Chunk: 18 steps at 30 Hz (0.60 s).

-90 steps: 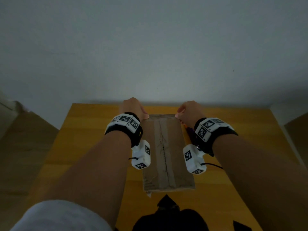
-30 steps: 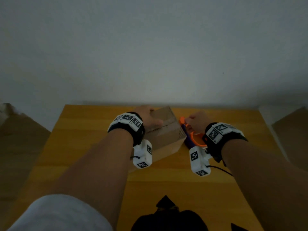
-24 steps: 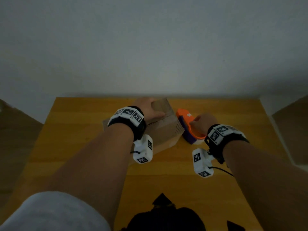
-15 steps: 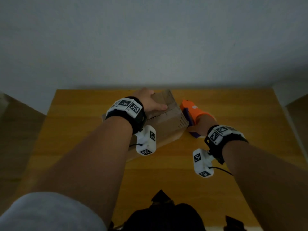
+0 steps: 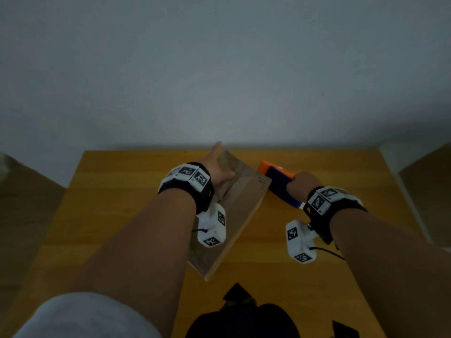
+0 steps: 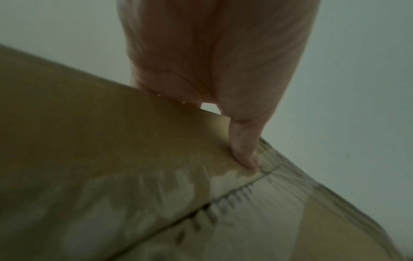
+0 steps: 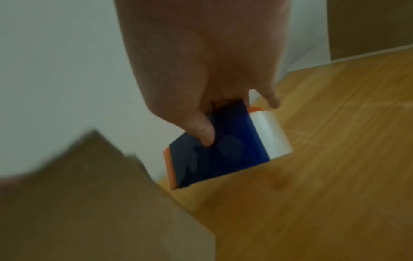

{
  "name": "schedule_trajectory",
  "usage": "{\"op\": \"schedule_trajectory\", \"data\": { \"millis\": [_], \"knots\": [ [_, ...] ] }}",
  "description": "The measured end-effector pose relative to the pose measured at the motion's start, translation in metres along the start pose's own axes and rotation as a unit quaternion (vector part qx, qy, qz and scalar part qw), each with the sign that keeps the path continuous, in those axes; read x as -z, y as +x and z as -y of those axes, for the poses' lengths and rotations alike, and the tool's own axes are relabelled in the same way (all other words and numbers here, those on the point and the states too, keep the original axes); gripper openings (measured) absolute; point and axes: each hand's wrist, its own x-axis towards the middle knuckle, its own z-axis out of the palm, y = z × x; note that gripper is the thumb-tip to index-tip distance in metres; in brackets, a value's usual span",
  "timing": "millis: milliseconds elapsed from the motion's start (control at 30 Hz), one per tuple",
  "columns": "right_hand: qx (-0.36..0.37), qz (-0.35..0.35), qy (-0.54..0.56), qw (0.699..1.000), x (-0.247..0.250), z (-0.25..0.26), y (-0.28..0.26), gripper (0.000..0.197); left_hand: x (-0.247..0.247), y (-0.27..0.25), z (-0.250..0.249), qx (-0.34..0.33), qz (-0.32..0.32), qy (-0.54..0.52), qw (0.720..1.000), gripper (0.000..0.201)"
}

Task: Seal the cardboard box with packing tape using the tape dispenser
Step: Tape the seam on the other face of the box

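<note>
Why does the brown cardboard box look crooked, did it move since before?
Yes. The brown cardboard box has turned: it lay square to the wooden table edges, and now sits slanted, far end leaning right.

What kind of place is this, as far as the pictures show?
Probably a plain room used for packing, at home or in an office: a wooden table against a bare wall, with a cardboard box and tape dispenser on it.

Head cam looks down and forward over my forearms onto the desk (image 5: 122, 203), wall behind. Left wrist cam sits tight on the cardboard box (image 6: 111, 167) top. Right wrist cam sits close on the tape dispenser (image 7: 225, 150), box corner shared with the other two views.
</note>
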Motion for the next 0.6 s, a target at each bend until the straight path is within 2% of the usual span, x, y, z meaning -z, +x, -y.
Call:
{"op": "schedule_trajectory", "data": {
  "millis": [67, 167, 333, 433, 467, 533, 600],
  "knots": [
    [0.001, -0.005, 0.021, 1.0, 0.012, 0.0, -0.002, 0.033, 0.001, -0.004, -0.001, -0.018, -0.022, 0.013, 1.0, 0.087],
    [0.009, -0.009, 0.081, 0.997, 0.032, 0.005, -0.009, 0.033, 0.004, -0.007, -0.001, 0.01, -0.046, 0.011, 0.999, 0.076],
    [0.07, -0.07, 0.208, 0.973, 0.062, 0.009, -0.027, 0.03, 0.012, -0.019, -0.002, 0.101, -0.018, 0.041, 0.994, 0.091],
    [0.114, -0.099, 0.201, 0.968, 0.069, 0.014, -0.034, 0.037, 0.023, -0.024, -0.01, 0.055, -0.058, 0.067, 0.995, 0.064],
    [0.126, -0.105, 0.204, 0.965, 0.071, 0.016, -0.038, 0.038, 0.027, -0.025, -0.015, 0.031, -0.084, 0.04, 0.995, 0.055],
    [0.146, -0.102, 0.207, 0.962, 0.073, 0.022, -0.042, 0.04, 0.038, -0.028, -0.025, -0.007, -0.113, -0.09, 0.99, 0.044],
    [0.161, -0.1, 0.205, 0.96, 0.074, 0.027, -0.048, 0.04, 0.046, -0.037, -0.036, -0.026, -0.092, -0.289, 0.952, 0.037]
  ]
}}
